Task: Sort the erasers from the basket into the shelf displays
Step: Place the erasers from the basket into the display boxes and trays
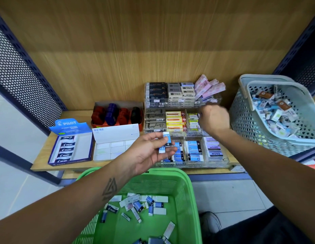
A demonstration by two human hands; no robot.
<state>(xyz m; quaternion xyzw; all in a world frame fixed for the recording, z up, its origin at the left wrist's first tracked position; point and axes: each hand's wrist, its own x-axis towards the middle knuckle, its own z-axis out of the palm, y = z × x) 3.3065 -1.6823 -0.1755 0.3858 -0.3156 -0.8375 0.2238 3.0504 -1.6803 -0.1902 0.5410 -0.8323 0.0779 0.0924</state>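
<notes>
Erasers [165, 142] pinched in left grip [149, 154] | light, stiff, sleeved: take by long edges | right grip [214, 118] blurred, state unclear | display slot just ahead.

Green basket [186, 191], grey perforated basket [241, 120], blue-and-white erasers [166, 140].

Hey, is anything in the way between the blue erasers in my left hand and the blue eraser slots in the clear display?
Nothing visible. The left hand holds the blue erasers right beside the clear display, with open space between.
</notes>
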